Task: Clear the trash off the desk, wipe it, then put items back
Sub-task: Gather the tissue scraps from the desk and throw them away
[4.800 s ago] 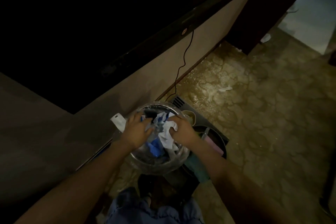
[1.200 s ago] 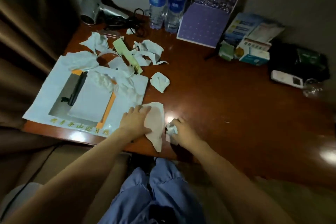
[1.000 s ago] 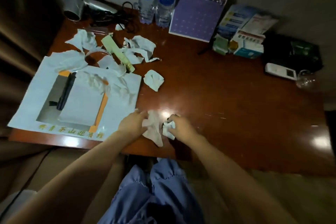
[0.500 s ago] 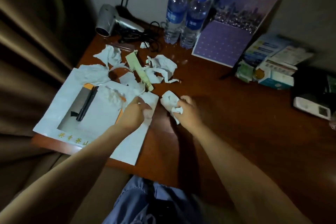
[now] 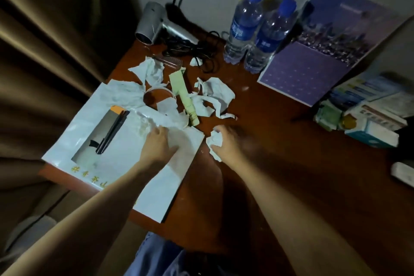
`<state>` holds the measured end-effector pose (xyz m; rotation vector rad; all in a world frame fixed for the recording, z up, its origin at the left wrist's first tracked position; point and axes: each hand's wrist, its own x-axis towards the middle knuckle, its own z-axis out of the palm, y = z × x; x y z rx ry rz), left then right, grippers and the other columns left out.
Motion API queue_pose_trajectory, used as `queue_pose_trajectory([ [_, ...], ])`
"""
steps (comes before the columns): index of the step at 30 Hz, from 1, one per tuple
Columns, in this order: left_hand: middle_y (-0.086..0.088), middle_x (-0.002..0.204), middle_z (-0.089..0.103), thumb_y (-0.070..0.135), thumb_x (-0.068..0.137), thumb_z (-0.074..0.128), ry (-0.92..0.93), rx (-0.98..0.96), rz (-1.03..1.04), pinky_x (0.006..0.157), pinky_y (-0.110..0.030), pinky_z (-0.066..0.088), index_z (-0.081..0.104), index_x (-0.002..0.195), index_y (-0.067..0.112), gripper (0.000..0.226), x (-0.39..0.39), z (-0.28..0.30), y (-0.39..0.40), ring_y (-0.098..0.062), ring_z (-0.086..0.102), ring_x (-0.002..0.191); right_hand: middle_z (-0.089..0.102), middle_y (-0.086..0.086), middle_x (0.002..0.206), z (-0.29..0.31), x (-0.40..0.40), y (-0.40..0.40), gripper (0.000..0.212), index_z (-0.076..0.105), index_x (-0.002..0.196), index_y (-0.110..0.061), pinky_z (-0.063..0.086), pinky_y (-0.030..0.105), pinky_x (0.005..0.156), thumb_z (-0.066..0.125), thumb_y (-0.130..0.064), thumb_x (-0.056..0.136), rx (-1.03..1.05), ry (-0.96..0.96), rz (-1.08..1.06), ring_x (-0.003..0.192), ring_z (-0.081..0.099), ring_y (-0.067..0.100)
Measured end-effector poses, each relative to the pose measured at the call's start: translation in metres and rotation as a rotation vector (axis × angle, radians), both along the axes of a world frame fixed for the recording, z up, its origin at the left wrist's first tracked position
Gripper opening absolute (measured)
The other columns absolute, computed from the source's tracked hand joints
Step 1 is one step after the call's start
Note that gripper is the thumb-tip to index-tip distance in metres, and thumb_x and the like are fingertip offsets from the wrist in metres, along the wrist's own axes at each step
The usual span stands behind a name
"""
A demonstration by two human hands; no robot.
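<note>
Clearing is barely underway: the right hand (image 5: 226, 143) has its fingers curled round a crumpled tissue (image 5: 214, 141), the left hand (image 5: 156, 143) reaches with loose fingers toward torn tissues (image 5: 170, 116) just beyond, and the counter (image 5: 280, 141) remains unwiped

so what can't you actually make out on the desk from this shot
All from the head view:
- Left hand: its fingers are motion-blurred on the tissue pile, so whether it grips is unclear.
- White remote: cut off by the right edge.
- Yellow print on the white paper bag: partly covered by the left arm, too small to read.
- Boxes at the right: dim, labels unreadable.
- Water bottles' label text: blurred.
</note>
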<state>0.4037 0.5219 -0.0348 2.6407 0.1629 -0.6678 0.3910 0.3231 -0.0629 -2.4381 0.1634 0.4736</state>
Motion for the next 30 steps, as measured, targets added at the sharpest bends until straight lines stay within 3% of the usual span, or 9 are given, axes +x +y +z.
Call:
queue_pose_trajectory([
  [4,-0.019,0.126,0.046,0.020,0.087,0.062,-0.008,-0.006,-0.024,0.091,-0.036,0.042,0.053,0.123,0.005,0.039,0.006,-0.006,-0.005,-0.034,0.048,0.114,0.049,0.011,0.131,-0.005,-0.003,0.002,0.034,0.057,0.121,-0.005,0.036,0.025,0.095,0.060,-0.005,0.087,0.005,0.020,0.077,0.123,0.045,0.026],
  [7,-0.020,0.116,0.047,0.012,0.086,0.060,-0.038,-0.022,-0.023,0.077,-0.029,0.039,0.056,0.113,0.001,0.030,0.012,-0.004,-0.008,-0.033,0.050,0.102,0.051,0.013,0.120,0.000,0.000,-0.003,0.029,0.061,0.111,-0.004,0.038,0.019,0.080,0.061,0.002,0.083,0.091,-0.098,-0.086,0.108,0.053,0.025],
  [10,-0.019,0.115,0.048,0.008,0.084,0.061,-0.111,-0.033,-0.036,0.075,-0.026,0.038,0.058,0.106,-0.001,0.024,0.015,0.001,-0.009,-0.031,0.048,0.101,0.044,0.006,0.128,0.011,0.012,-0.013,0.040,0.055,0.118,-0.013,0.050,0.023,0.083,0.059,0.007,0.084,0.242,-0.111,-0.277,0.110,0.053,0.018],
  [13,-0.019,0.118,0.049,0.000,0.085,0.057,-0.174,-0.077,-0.025,0.073,-0.024,0.036,0.057,0.101,-0.003,0.016,0.015,0.009,-0.013,-0.030,0.049,0.097,0.039,0.006,0.138,0.015,0.030,-0.021,0.050,0.048,0.131,-0.017,0.053,0.032,0.090,0.058,0.004,0.086,0.204,-0.083,-0.272,0.119,0.051,0.022],
  [16,-0.021,0.113,0.052,-0.007,0.084,0.051,-0.185,-0.121,-0.009,0.068,-0.027,0.034,0.053,0.102,-0.002,0.019,0.016,0.015,-0.016,-0.029,0.048,0.086,0.046,0.009,0.136,0.016,0.048,-0.021,0.050,0.046,0.134,-0.013,0.050,0.036,0.095,0.062,-0.006,0.088,0.156,-0.066,-0.257,0.122,0.051,0.025],
  [20,-0.020,0.112,0.055,-0.012,0.080,0.046,-0.208,-0.165,-0.053,0.074,-0.026,0.037,0.060,0.108,0.001,0.033,0.016,0.017,-0.019,-0.034,0.055,0.098,0.053,0.009,0.128,0.010,0.057,-0.015,0.051,0.048,0.133,-0.012,0.046,0.035,0.093,0.067,-0.022,0.086,0.006,0.021,-0.097,0.119,0.052,0.026],
  [27,-0.016,0.110,0.054,0.003,0.085,0.055,-0.199,-0.175,-0.033,0.074,-0.027,0.036,0.062,0.107,0.006,0.024,0.010,0.028,-0.022,-0.029,0.054,0.093,0.042,0.007,0.134,0.010,0.044,-0.021,0.044,0.051,0.131,-0.013,0.047,0.033,0.084,0.061,-0.020,0.089,-0.103,0.007,-0.016,0.110,0.055,0.027],
  [30,-0.014,0.113,0.054,0.006,0.087,0.056,-0.198,-0.181,-0.050,0.075,-0.025,0.035,0.061,0.109,0.006,0.023,0.005,0.036,-0.021,-0.026,0.053,0.093,0.056,0.007,0.127,0.020,0.033,-0.027,0.039,0.055,0.126,-0.013,0.052,0.035,0.084,0.060,-0.019,0.089,-0.039,-0.058,-0.096,0.108,0.059,0.026],
])
